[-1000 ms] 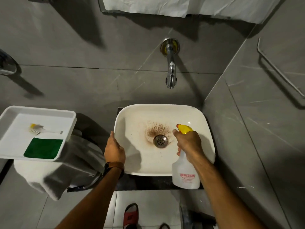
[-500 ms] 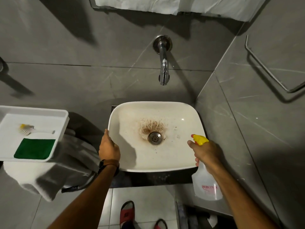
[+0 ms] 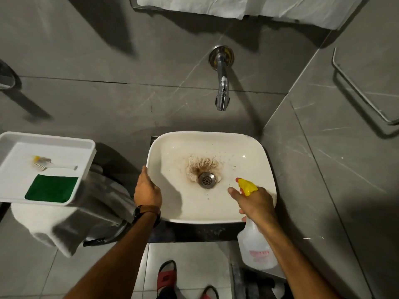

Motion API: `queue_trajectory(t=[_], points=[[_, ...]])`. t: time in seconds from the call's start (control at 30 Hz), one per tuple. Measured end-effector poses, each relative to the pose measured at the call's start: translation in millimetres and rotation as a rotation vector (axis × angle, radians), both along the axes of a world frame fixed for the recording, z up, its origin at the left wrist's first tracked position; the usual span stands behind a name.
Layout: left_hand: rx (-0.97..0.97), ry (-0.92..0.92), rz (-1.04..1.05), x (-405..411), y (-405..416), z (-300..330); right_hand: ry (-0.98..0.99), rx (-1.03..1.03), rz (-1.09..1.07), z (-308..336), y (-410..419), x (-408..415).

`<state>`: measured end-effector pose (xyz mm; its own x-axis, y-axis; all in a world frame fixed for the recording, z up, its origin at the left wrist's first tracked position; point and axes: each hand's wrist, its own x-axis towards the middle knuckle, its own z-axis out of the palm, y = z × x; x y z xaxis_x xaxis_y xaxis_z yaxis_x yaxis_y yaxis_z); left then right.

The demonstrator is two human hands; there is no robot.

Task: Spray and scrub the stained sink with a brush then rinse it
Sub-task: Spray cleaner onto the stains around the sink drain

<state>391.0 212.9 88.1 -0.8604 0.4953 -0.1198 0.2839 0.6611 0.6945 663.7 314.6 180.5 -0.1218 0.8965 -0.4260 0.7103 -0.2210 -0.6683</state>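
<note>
A white sink (image 3: 254, 152) sits below a chrome wall tap (image 3: 222, 87). A brown stain (image 3: 201, 166) spreads around its metal drain (image 3: 206, 180), wet and foamy at the edges. My right hand (image 3: 254, 201) grips a clear spray bottle (image 3: 257, 249) with a yellow nozzle (image 3: 246, 186) that points left toward the drain, over the sink's right front part. My left hand (image 3: 148, 190) clasps the sink's left rim. A small brush (image 3: 45, 164) with a yellow tip and a green scrub pad (image 3: 51, 188) lie in a white tray (image 3: 13, 137) at the left.
The tray rests on a white and grey cloth (image 3: 86, 214) draped over a stand. Grey tiled walls close in behind and at the right, where a metal rail (image 3: 362, 91) is mounted. Red sandals (image 3: 166, 275) show on the floor below.
My right hand brought the spray bottle from beside the sink's right edge back over the basin toward the drain. The stain now looks wetter and foamier. My left hand stayed on the rim.
</note>
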Motion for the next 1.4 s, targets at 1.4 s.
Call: queue_trajectory(t=[1.4], points=[[-0.012, -0.003, 0.011, -2.7, 1.6, -8.8, -0.066, 0.065, -0.012, 7.6, -24.4, -42.1]])
